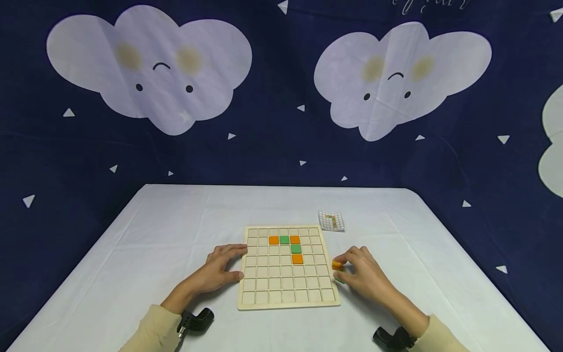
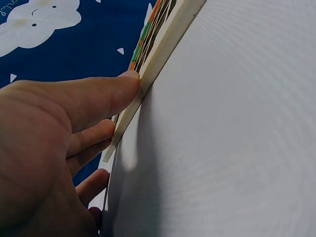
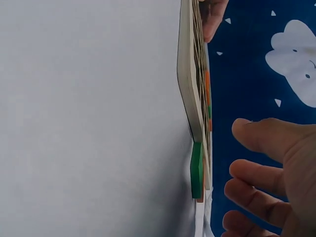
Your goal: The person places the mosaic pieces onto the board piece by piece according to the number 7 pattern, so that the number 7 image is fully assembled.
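Observation:
A pale wooden grid board (image 1: 269,283) lies on the white table, with orange tiles (image 1: 297,259) and green tiles (image 1: 296,249) forming a bent line in its upper part. My left hand (image 1: 214,272) rests at the board's left edge; its thumb (image 2: 106,94) and fingertips touch the side. By the right edge, my right hand (image 1: 364,274) hovers over a loose orange tile (image 1: 337,264) and a loose green tile (image 3: 197,170). Its thumb and fingers are spread apart with nothing between them in the right wrist view.
Beyond the board's far right corner lies a small printed card (image 1: 332,221) showing a grid with a coloured pattern. A dark blue cloth (image 1: 281,146) with clouds hangs behind the table (image 1: 176,215). Black wrist cameras (image 1: 199,320) sit on both wrists.

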Action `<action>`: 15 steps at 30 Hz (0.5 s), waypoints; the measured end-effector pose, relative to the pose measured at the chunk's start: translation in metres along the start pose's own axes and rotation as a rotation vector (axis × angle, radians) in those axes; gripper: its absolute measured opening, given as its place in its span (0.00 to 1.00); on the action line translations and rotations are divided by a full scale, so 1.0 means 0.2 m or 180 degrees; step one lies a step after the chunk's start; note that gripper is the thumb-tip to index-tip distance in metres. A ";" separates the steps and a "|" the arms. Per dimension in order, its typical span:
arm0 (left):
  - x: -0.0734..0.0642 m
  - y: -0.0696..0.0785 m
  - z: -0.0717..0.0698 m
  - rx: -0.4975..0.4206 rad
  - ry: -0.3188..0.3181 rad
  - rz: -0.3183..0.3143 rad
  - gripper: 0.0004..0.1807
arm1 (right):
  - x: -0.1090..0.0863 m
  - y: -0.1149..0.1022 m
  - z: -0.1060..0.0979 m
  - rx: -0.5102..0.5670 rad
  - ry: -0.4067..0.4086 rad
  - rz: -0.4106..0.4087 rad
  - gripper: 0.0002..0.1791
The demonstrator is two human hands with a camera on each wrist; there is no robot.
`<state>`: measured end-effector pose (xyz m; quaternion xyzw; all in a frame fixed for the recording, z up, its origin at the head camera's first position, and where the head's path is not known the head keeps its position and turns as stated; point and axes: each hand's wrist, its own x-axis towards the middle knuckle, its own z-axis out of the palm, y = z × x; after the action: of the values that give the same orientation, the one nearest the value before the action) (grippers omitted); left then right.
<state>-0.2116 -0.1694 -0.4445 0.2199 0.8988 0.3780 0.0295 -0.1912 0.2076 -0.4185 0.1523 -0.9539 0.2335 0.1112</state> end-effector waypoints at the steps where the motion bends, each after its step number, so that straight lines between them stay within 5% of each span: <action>1: 0.00 0.00 0.00 -0.0010 -0.0001 -0.0002 0.32 | -0.01 0.00 0.00 -0.0014 -0.0007 0.0013 0.15; 15: 0.00 0.00 0.00 -0.0020 -0.0026 -0.0010 0.32 | -0.06 0.04 0.00 -0.0099 -0.0121 0.0232 0.14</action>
<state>-0.2115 -0.1693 -0.4445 0.2199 0.8978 0.3799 0.0345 -0.1826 0.2163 -0.4257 0.1201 -0.9643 0.2196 0.0869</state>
